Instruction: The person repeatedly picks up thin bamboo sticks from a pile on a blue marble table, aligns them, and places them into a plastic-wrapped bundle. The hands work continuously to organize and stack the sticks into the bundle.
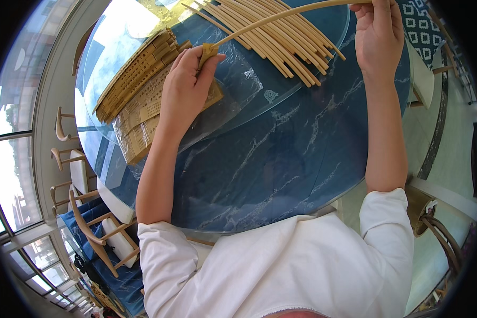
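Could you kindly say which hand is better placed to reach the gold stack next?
The left hand, probably: it is beside the gold stack, though pinching a gold piece at the end of a stick; the right hand is farther away.

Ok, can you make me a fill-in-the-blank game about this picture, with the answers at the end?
1. The left hand and the right hand are at opposite ____ of one long stick.
2. The brown packets lie to the ____ of the pile of sticks.
3. The table is dark ____ with pale streaks.
4. The person's shirt is plain ____.

Missing words: ends; left; blue; white.
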